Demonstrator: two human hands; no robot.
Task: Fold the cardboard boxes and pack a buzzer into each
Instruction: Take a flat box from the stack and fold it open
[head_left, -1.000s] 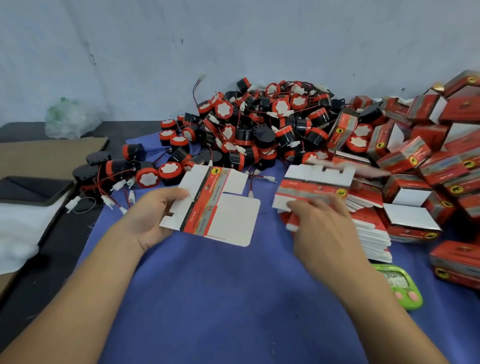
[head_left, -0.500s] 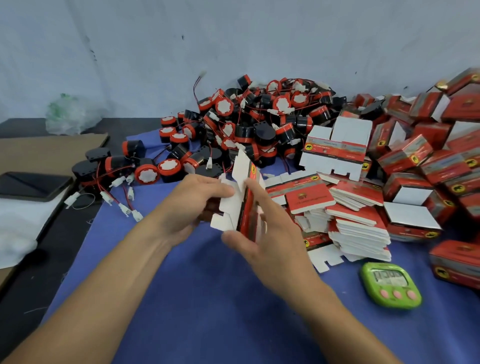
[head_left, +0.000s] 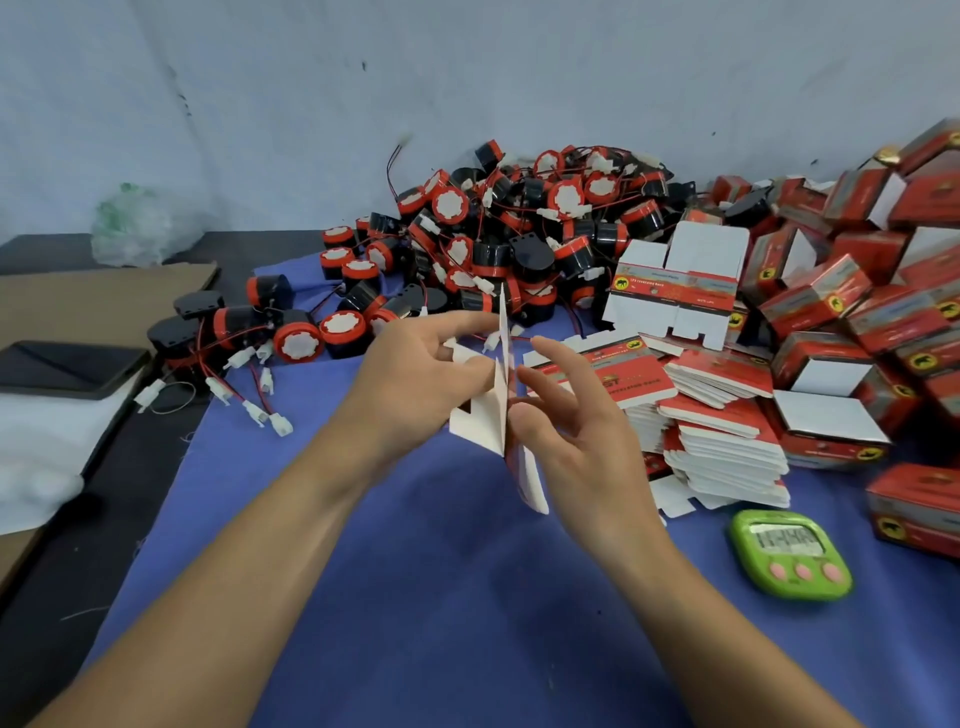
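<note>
A flat red-and-white cardboard box blank (head_left: 496, 410) stands on edge between my hands, above the blue cloth (head_left: 441, 597). My left hand (head_left: 421, 374) pinches its white flaps from the left. My right hand (head_left: 566, 431) holds its red printed side, thumb and fingers against the card. Behind lies a big heap of red-and-black buzzers (head_left: 498, 244) with red wires and white plugs. A stack of flat blanks (head_left: 722, 431) sits just right of my right hand. One unfolded blank (head_left: 680, 286) leans against the pile of folded red boxes (head_left: 852, 312).
A green digital timer (head_left: 789, 556) lies on the cloth at the right. A black phone (head_left: 67, 366) rests on white foam at the left, beside brown cardboard (head_left: 104, 296). A crumpled plastic bag (head_left: 137, 223) sits by the wall.
My right hand left the stack of blanks and came to the blank in my left hand. The blank has turned from flat to edge-on and is bent between both hands.
</note>
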